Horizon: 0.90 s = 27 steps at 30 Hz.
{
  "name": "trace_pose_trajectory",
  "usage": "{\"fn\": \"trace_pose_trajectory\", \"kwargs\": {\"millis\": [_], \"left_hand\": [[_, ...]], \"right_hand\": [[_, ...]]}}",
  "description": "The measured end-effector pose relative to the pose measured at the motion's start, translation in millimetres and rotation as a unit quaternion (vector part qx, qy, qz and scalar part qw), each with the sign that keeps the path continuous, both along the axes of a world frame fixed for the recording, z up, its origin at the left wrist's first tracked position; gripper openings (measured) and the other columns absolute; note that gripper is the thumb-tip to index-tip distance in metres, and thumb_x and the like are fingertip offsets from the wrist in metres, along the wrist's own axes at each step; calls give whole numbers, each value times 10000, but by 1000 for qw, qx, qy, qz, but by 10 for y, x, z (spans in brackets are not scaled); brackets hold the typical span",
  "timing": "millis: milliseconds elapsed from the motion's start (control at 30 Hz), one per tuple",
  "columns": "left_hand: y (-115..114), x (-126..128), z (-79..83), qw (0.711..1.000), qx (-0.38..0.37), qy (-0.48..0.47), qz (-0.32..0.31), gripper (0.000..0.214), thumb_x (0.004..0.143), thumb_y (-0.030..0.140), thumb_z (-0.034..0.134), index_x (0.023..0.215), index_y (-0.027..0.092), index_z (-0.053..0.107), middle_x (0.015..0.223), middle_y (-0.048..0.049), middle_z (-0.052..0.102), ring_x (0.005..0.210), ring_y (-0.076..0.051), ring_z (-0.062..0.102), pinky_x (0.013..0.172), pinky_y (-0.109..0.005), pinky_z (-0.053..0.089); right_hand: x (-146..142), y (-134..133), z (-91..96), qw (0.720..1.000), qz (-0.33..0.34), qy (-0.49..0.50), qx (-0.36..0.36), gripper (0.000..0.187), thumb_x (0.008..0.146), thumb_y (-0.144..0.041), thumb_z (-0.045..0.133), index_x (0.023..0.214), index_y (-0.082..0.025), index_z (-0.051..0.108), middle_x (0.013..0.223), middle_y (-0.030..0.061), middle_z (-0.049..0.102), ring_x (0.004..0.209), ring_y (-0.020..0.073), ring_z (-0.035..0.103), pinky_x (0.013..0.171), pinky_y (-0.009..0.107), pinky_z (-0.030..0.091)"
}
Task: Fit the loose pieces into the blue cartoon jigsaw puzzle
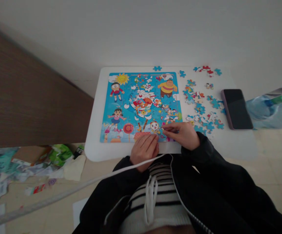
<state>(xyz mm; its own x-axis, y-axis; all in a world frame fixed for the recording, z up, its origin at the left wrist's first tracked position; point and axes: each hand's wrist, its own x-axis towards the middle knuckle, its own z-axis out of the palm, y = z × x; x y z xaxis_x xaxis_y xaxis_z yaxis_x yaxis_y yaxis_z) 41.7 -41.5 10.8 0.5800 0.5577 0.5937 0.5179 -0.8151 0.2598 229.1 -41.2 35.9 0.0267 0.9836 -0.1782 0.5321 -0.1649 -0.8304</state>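
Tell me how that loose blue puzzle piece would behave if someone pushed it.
The loose blue puzzle piece looks thin and flat, so it is probably light and fairly stiff. Lying flat on the white table, it seems unlikely to roll or tip; a push would probably slide it.

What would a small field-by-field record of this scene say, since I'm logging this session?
Left hand: resting on the lower edge of the cartoon jigsaw puzzle
Right hand: fingertips at the puzzle's lower right; any held piece cannot be told
Puzzle state: blue-backed, partly assembled, gaps near the middle
Loose pieces: scattered right of the puzzle on the white table
Rest: black smartphone at the table's right; plastic bag beyond it; paper litter on the floor
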Motion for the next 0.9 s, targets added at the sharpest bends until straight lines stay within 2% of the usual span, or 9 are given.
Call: {"fn": "trace_pose_trajectory", "kwargs": {"millis": [133,333,567,767,900], "left_hand": [[7,7,-1,1000,-2,6,-6,222,778,117,586,995,86,627,964,-108,690,895,-206,635,816,-331,536],[5,-2,-22,999,-22,19,-16,240,798,134,561,1025,89,627,991,-110,680,935,-202,619,859,-341,521],[12,-10,-20,1000,-12,16,-14,209,790,130,579,987,90,638,964,-105,685,914,-207,626,831,-337,532],[4,-18,-25,1000,-2,13,-11,202,787,120,577,981,104,632,952,-95,688,893,-204,632,817,-335,534],[11,-20,-30,1000,-6,17,-16,232,783,116,574,1010,114,622,962,-96,686,909,-199,628,827,-330,530]], "right_hand": [[-67,-68,-6,999,-47,9,2,193,704,-286,640,867,-192,683,655,3,688,542,124,641,525,223,519],[-111,-107,-57,997,-80,-3,24,144,687,-291,666,785,-186,669,633,3,681,564,129,640,559,238,528],[-100,-113,-59,994,-61,-45,85,120,734,-273,644,813,-198,695,668,-3,693,602,116,640,599,222,520],[-107,-107,-51,984,1,-121,132,133,791,-249,599,857,-212,709,719,1,689,643,112,624,618,217,493],[-112,-111,-63,979,19,-137,151,169,824,-245,558,897,-202,704,826,29,700,748,132,635,698,236,496]]}}
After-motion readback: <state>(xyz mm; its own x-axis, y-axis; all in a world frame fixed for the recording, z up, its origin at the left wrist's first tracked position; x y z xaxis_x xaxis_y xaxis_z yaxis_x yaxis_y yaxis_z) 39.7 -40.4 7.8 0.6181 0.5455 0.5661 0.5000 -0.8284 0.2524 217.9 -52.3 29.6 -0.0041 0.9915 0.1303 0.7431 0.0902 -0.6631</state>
